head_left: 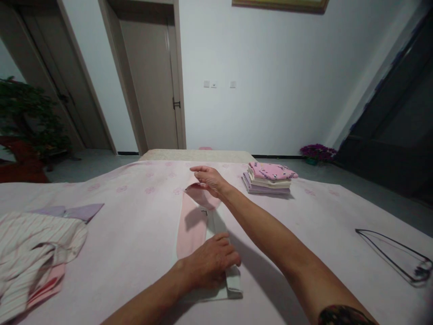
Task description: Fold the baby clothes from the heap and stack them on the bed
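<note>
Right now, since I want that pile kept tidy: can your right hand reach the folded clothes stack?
Probably yes. The right hand rests on the pink garment close beside the folded clothes stack, and nothing stands between them on the pink cover; the arm already stretches that way.

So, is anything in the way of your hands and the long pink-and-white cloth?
Nothing visible is. The left hand rests on the white folded end of the long pink-and-white cloth, and the right hand touches its far pink end. The folded pile of pink and purple clothes sits off to one side.
</note>
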The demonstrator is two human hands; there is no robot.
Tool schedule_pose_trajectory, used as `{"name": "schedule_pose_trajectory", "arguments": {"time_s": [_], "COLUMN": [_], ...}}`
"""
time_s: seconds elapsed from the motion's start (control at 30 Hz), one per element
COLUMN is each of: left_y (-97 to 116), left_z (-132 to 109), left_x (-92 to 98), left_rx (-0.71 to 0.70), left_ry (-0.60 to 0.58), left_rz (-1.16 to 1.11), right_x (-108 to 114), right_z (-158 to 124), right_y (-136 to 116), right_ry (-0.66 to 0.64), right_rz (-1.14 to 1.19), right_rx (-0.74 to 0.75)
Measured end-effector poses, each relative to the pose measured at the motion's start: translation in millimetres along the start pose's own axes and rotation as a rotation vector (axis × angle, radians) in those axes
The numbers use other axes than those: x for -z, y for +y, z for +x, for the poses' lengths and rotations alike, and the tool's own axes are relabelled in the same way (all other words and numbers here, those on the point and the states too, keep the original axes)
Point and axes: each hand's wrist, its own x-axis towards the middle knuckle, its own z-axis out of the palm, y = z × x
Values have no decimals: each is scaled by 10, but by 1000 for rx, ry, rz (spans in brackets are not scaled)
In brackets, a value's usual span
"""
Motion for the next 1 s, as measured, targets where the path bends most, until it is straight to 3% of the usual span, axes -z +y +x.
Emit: {"name": "schedule_pose_trajectory", "arguments": {"time_s": [0.13,0.27,0.33,0.43,0.5,0.57,0.7,0.83,1.0], "left_y": [61,51,1,-94,-149,-181,-166,-131,-139], "left_z": [-267,-433,-434,-353,-282,-226,-178,-180,-219], "left_x": [13,27,31,68,115,156,115,-21,-28], "left_rx": [112,322,526,816,918,966,985,985,1035], "left_ry": [-19,77,196,460,599,668,720,790,863], "left_rz": [-118,-424,-677,-1278,-1669,-1887,-1893,-1761,-1734], "right_x": [-134,-5,116,273,339,384,527,874,1429], "right_z": [-77,-319,-507,-851,-1086,-1289,-1500,-1370,-832], "right_y": [148,304,382,509,612,726,918,1023,1040], "right_ry": [27,165,233,269,267,248,189,95,327], "right_rz": [93,199,230,246,233,213,126,-125,-559], "right_rx": [26,47,65,49,25,-19,-138,-225,33]}}
